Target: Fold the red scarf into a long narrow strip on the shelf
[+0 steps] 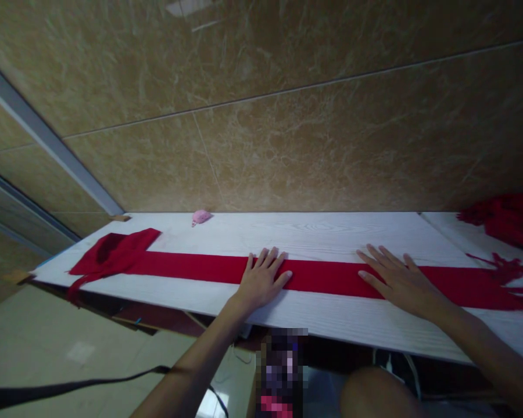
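Note:
A long red scarf (322,277) lies stretched in a flat strip along the white table (331,238). Its left end is bunched into a loose heap, and fringe shows at its right end. My left hand (264,277) rests flat on the strip near its middle, fingers spread. Farther right, my right hand (394,281) also lies palm down on the scarf, with its fingers apart. Neither hand grips the cloth.
A small pink object (201,217) sits near the wall (287,157). More red fringed cloth (509,220) is heaped at the far right. A black strap (78,383) crosses the lower left. The table's front edge runs below both hands.

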